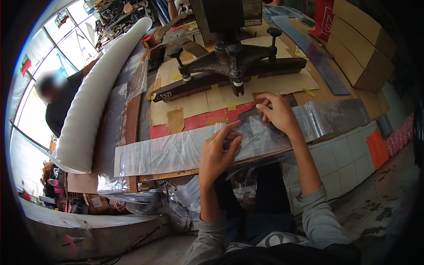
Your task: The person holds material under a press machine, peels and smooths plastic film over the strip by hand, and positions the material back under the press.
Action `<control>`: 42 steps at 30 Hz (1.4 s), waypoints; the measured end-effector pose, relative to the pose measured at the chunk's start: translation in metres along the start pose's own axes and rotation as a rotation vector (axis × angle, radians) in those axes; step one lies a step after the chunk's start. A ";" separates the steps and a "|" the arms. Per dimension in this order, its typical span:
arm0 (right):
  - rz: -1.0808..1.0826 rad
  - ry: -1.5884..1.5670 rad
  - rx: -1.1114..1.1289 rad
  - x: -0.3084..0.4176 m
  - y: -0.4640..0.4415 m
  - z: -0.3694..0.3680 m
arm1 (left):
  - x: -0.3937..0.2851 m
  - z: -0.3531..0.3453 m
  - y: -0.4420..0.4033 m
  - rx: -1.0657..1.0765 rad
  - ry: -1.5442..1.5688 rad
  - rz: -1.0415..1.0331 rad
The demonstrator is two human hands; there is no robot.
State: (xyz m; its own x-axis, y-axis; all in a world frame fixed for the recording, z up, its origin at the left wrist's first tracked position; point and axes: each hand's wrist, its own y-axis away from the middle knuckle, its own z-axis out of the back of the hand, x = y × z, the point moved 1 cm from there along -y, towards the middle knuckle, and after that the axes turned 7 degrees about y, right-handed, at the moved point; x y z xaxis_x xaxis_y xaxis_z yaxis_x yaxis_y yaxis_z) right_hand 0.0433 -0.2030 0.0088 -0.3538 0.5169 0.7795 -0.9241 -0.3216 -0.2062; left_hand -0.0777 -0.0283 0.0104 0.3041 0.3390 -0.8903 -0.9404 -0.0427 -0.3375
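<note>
My left hand point(216, 152) is over the middle of a long clear plastic sleeve point(163, 152) along the table's near edge. Its index finger and thumb are apart, and the other fingers curl in. To the right, my right hand point(279, 114) hovers higher, with index finger and thumb bent and a gap between them. Crumpled clear film point(252, 132) rises between the hands; whether any fingertip touches it, I cannot tell. A glossy clear strip point(338, 115) continues the sleeve on the right.
A black metal press point(234, 64) with a long bar stands just beyond my hands, over cardboard point(203, 104) and a red sheet point(192, 126). A white foam roll point(95, 97) lies left, with a person point(62, 99) behind it. Brown boxes point(360, 48) stand back right.
</note>
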 end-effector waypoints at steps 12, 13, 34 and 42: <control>-0.004 0.012 -0.018 0.004 0.001 0.000 | 0.000 0.002 -0.001 0.028 -0.041 -0.001; -0.002 0.011 -0.016 0.004 0.001 0.000 | -0.001 0.002 0.000 0.028 -0.039 0.004; -0.036 -0.111 0.023 -0.001 -0.003 -0.002 | -0.001 0.006 0.004 0.230 0.033 -0.124; -0.053 -0.296 -0.083 -0.012 -0.017 -0.009 | 0.001 0.018 0.011 0.369 0.348 -0.217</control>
State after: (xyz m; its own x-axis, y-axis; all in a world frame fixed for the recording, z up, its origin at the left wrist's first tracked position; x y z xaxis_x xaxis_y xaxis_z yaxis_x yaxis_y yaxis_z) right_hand 0.0621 -0.1967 -0.0026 -0.2585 0.2741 0.9263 -0.9531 -0.2284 -0.1984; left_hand -0.0902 -0.0110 0.0112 0.4703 -0.0296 -0.8820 -0.8226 0.3473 -0.4502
